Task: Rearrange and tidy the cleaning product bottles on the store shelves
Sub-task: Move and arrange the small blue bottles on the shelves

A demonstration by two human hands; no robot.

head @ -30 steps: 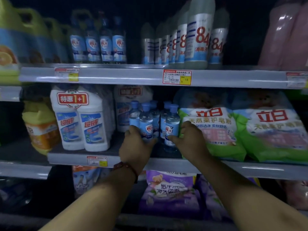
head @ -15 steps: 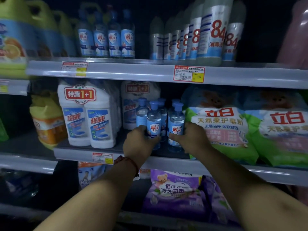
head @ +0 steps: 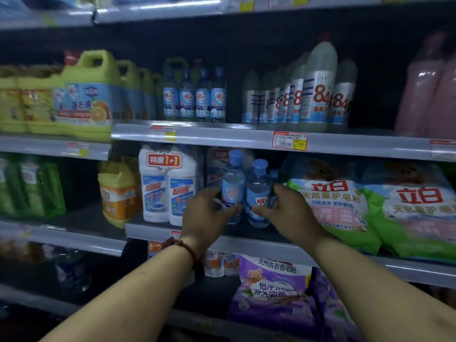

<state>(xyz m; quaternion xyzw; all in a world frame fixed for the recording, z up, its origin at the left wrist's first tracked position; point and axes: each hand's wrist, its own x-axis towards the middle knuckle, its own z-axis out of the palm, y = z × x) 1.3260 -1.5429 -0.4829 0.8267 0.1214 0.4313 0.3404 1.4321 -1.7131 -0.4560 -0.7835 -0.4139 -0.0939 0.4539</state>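
The left hand [head: 207, 215] curls round the lower body of the left bottle [head: 233, 183], thumb across its label. The right hand [head: 291, 213] wraps the right bottle [head: 259, 191] the same way from the other side. The two bottles stand between the hands, side by side and nearly touching, long axes upright and caps up. Each hand is on its own bottle, so neither needs to cross. Whether their bases rest on the shelf [head: 259, 245] or hang just above it, I cannot tell. Both bottles are small, round, clear plastic with smooth blue caps and glossy blue-and-white labels, likely slick but light enough for one hand each. Another blue cap [head: 274, 174] peeks out behind them. Left of the left hand stands a white twin pack [head: 167, 188], rigid and shrink-wrapped. Right of the right hand slumps a soft green bag [head: 330, 206]. Above the hands, one shelf up, a row [head: 195, 97] of matching bottles stands upright.
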